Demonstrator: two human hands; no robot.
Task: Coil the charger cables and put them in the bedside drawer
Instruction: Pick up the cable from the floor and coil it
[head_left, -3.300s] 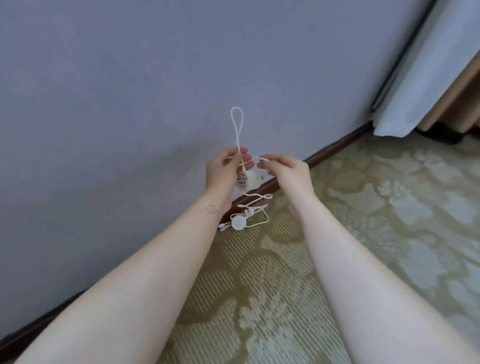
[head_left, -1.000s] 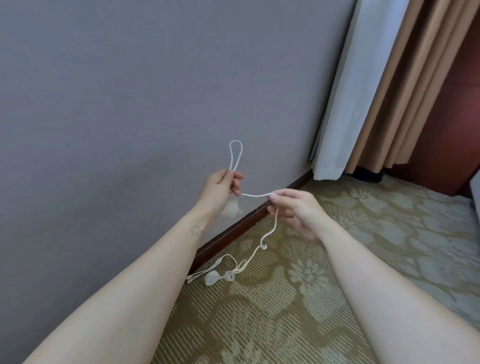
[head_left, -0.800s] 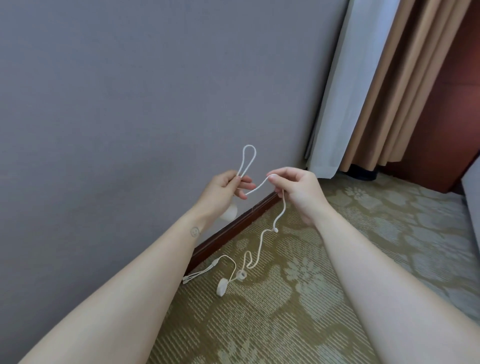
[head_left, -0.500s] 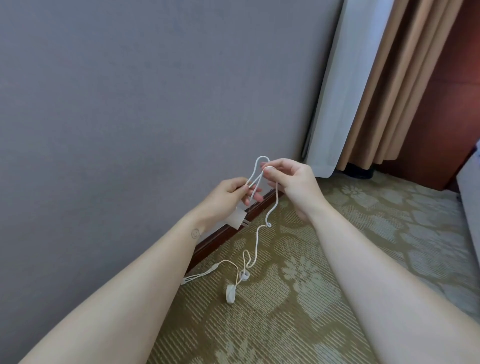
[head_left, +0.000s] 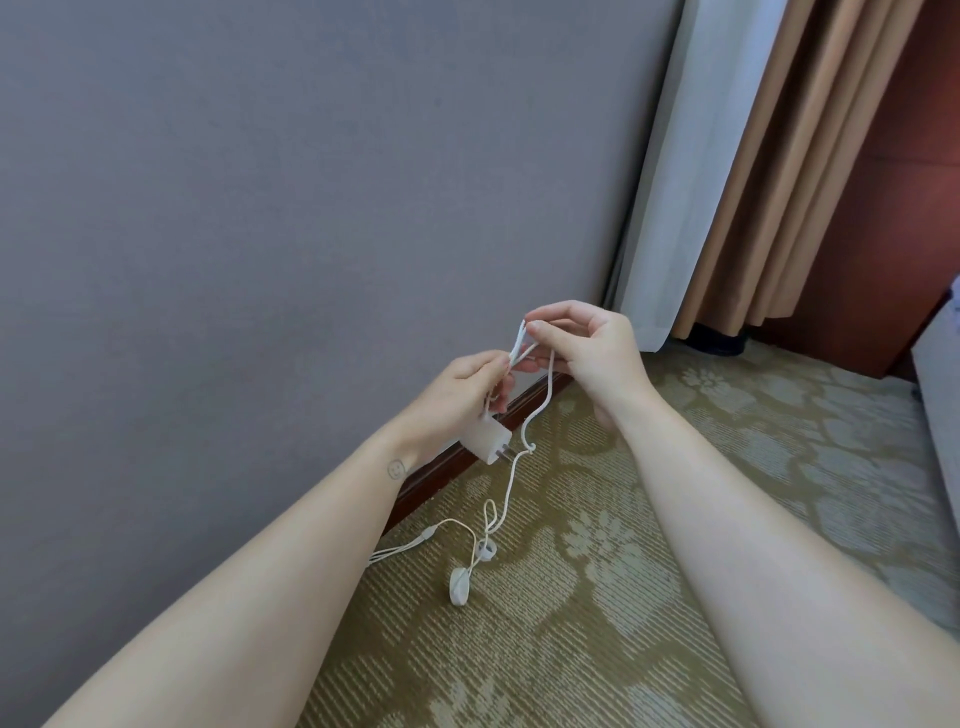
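A thin white charger cable (head_left: 506, 488) runs from my hands down to the carpet. My left hand (head_left: 462, 395) pinches a folded loop of it near the wall, and the white plug adapter (head_left: 488, 441) dangles just below that hand. My right hand (head_left: 587, 348) pinches the top of the same loop, close to my left fingers. The cable's loose end lies on the carpet with a white round puck (head_left: 460, 586), a small ring (head_left: 487, 550) and thin connector tips by the wall. No drawer is in view.
A grey wall (head_left: 260, 234) with a dark wooden skirting board (head_left: 452, 457) fills the left. Patterned olive carpet (head_left: 753, 467) covers the floor. White and tan curtains (head_left: 727, 171) hang at the back right, with a red-brown panel (head_left: 883, 249) beyond.
My right hand has carried its length of cable up to the loop in my left hand, so the hands now meet. The plug adapter now hangs in view, and the cable's loose end has shifted on the carpet.
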